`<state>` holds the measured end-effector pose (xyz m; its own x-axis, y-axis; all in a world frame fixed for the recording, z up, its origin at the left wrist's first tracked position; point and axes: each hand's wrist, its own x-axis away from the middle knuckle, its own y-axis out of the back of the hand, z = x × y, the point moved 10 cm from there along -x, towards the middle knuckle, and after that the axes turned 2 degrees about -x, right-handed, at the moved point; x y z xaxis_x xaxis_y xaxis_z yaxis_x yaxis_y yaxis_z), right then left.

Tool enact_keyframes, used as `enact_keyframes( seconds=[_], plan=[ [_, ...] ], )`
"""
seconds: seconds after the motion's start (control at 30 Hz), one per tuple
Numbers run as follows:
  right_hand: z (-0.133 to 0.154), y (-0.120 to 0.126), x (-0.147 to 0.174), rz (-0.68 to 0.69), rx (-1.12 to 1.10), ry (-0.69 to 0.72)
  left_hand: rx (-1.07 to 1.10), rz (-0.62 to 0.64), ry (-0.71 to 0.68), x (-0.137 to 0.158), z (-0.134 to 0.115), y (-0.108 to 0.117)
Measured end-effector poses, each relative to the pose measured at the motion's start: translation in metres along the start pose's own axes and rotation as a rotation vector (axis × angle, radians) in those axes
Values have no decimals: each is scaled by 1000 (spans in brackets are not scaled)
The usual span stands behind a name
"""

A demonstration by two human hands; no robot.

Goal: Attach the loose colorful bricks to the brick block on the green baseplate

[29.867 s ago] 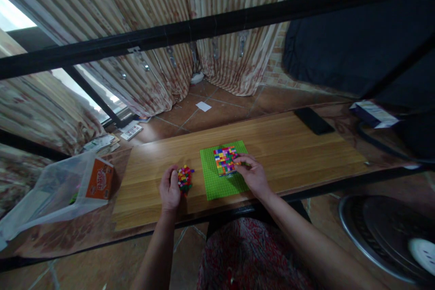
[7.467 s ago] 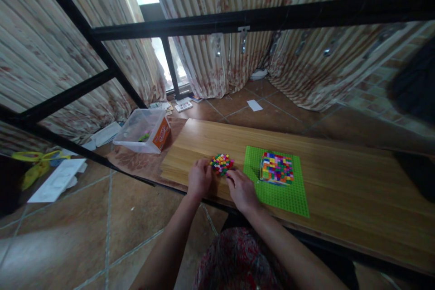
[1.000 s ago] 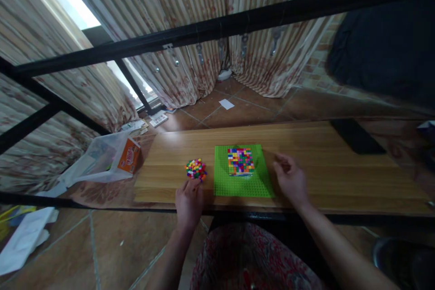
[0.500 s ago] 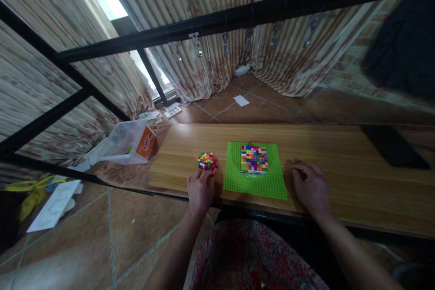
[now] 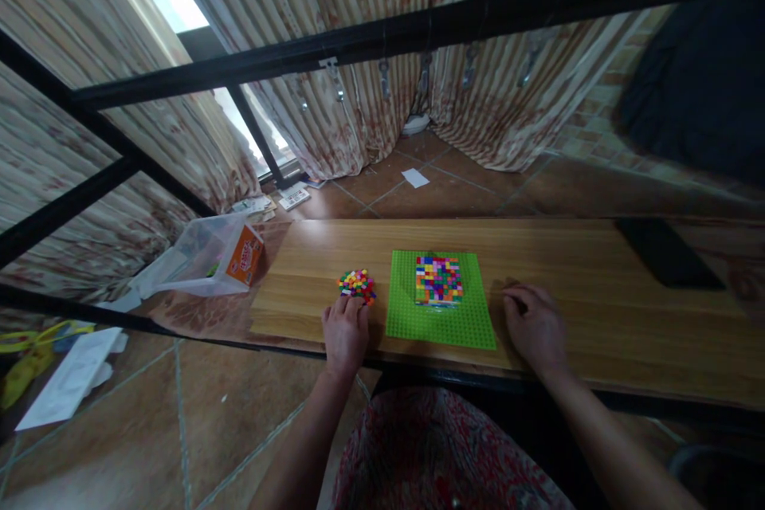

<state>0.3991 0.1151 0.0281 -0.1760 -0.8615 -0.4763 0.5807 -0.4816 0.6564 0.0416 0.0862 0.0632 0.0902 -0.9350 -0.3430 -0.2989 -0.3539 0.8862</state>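
A multicoloured block of small toy bricks [image 5: 439, 280] stands on a green studded baseplate [image 5: 403, 319] in the head view. Left of the plate lies a loose pile of small coloured bricks [image 5: 357, 284]. My left hand [image 5: 345, 333] is at the pile's near edge, its fingers bent down and drawn together against the bricks; whatever is under the fingertips is hidden. To the right of the baseplate, my right hand [image 5: 536, 327] rests on the wooden table [image 5: 603, 303] with fingers curled in and nothing visible in them.
A clear plastic bin [image 5: 206, 255] with an orange label sits beyond the table's left end. A dark flat object [image 5: 669, 253] lies on the right part of the table. Black metal bars [image 5: 370, 44] cross in front of the curtains. Papers lie on the tiled floor.
The whole view has shifted slightly, so things sit a little further left. My left hand stays at the brick pile, and my right hand stays beside the baseplate.
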Motion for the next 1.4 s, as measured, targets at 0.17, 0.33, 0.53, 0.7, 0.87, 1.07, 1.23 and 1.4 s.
enact_keyframes(
  seconds=[0.17, 0.33, 0.53, 0.7, 0.87, 1.07, 1.23, 1.4],
  plan=[
    [2, -1, -1, 9, 7, -11, 375, 16, 73, -1, -12, 4],
    [5, 1, -2, 1, -17, -17, 810, 118, 151, -6, -40, -12],
    [7, 1, -2, 12, -40, -38, 953, 152, 138, -21, -70, -22],
    [7, 0, -3, 17, -51, -46, 875, 155, 46, -28, -88, -21],
    [7, 0, -4, 18, -70, -47, 763, 138, -24, -31, -94, -22],
    [7, -1, -3, 22, -54, -59, 700, 85, -90, -34, -100, -23],
    [9, 0, -4, 6, -62, -41, 674, 109, -111, -36, -104, -31],
    [6, -1, -3, 13, -57, -54, 580, 81, -187, -37, -112, -25]
  ],
)
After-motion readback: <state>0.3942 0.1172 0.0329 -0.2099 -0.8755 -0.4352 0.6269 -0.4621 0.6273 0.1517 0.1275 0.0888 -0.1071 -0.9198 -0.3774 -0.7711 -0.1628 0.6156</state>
